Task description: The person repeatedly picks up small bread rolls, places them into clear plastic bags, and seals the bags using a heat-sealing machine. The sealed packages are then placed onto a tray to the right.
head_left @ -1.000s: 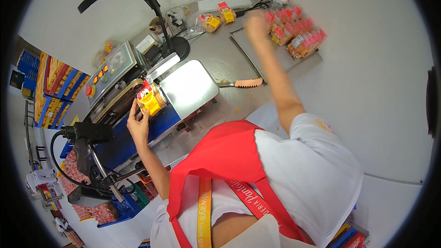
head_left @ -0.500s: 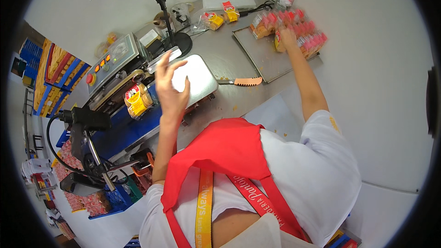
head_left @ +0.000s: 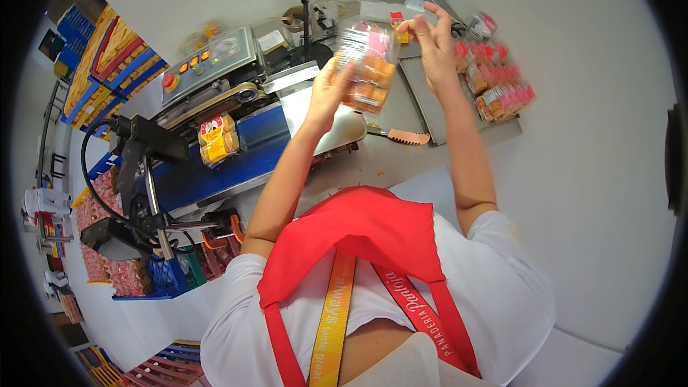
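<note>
Tilted and a little smeared by motion, a clear pack of golden-brown baked goods (head_left: 375, 72) with a pink label patch hangs over the bench. My left hand (head_left: 331, 93) grips its near left side, the thumb lying across the wrapper. My right hand (head_left: 436, 50) is raised just beyond the pack's far right end, fingers bent and apart, with nothing visible in them. On the blue conveyor belt (head_left: 261, 127) lies another pack with a yellow label (head_left: 218, 140). More pink-topped packs (head_left: 494, 75) stand in rows on the metal tray (head_left: 419, 89) at the right.
A knife with an orange handle (head_left: 408, 137) lies beside the tray. Left of the bench are a control box (head_left: 208, 64) with a red button and a black device on a stand (head_left: 147, 136). A lamp base (head_left: 315, 53) stands behind; stacked crates (head_left: 107, 64) are far left.
My right hand has come up and left from the packs on the tray. A pack is now in my left hand, which was empty and has moved right. The view has shifted slightly.
</note>
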A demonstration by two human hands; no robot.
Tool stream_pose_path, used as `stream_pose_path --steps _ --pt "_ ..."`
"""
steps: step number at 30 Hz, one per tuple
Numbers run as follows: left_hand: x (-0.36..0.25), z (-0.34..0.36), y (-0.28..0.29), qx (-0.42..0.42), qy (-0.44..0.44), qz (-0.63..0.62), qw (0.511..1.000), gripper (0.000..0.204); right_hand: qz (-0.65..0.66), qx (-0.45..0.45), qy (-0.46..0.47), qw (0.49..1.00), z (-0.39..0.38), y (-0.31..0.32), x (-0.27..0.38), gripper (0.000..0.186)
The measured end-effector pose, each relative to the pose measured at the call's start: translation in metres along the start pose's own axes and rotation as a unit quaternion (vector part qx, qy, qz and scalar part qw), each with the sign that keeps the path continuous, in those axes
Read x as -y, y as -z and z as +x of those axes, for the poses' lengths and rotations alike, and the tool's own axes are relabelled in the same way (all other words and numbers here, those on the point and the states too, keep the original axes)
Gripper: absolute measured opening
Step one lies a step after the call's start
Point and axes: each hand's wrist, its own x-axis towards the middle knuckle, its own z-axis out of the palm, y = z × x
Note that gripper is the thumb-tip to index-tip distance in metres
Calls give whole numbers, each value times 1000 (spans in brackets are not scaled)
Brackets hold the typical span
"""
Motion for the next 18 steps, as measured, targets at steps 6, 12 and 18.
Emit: stream_pose_path --steps 6,12,18 --pt "-11 -10 53 -27 49 -261 964 55 85 125 -149 977 -42 -74 19 86" --pt "-11 -30 84 -76 -175 55 980 45 -86 126 66 986 -43 -98 -70 64" --pt "18 -48 110 -207 -201 319 903 38 -98 50 95 989 -57 -116 -93 27"
